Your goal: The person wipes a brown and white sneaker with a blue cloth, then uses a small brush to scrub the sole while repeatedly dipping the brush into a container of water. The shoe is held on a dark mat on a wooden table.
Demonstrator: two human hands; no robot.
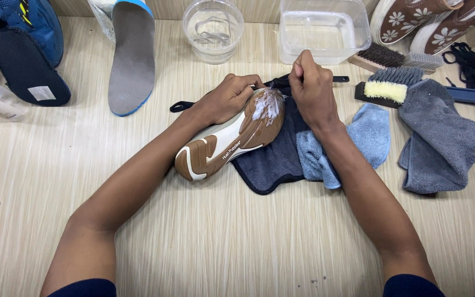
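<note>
Head view: the left hand (227, 99) clamps its fingers on the shoe (229, 140), tilting its foamy sole up over the dark cloth (270, 162) on the tabletop (237, 236), so the right hand (311, 88), fingers pinched on a small brush (333, 79), can reach it

This is looking like a shoe-cleaning workbench, in a home or a small repair shop. Shoes (413, 19), loose insoles (132, 55), brushes (394, 82), folded cloths (441, 137) and clear tubs of water (324, 30) are lying spread across a pale wood-grain table (237, 231).
</note>
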